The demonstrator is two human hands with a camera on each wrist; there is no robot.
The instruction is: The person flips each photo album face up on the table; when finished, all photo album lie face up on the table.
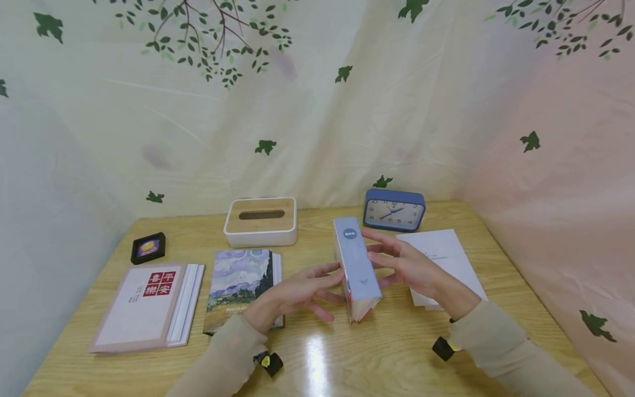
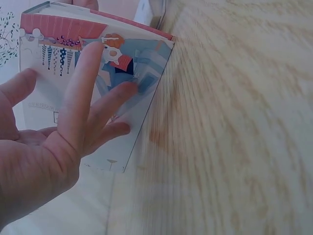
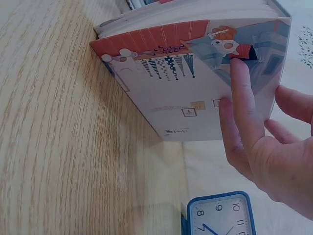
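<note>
A thick book (image 1: 358, 259) with a pale blue spine stands on the wooden table, spine upward, page ends toward me. Its illustrated covers, red along one edge, show in the left wrist view and the right wrist view. My left hand (image 1: 308, 286) is at the book's left cover, fingers spread and mostly straight, fingertips on or close to it. On the opposite side, my right hand (image 1: 404, 262) has its extended fingers against the other cover (image 3: 171, 93). Neither hand curls round the book. Part of the right fingers is hidden behind it in the head view.
A blue alarm clock (image 1: 394, 210) and a white tissue box (image 1: 261, 237) stand at the back. White booklets (image 1: 446, 259) lie at the right. Leftward are a landscape-covered book (image 1: 238, 281), a pink-edged book (image 1: 139, 314) and a small black frame (image 1: 148, 248).
</note>
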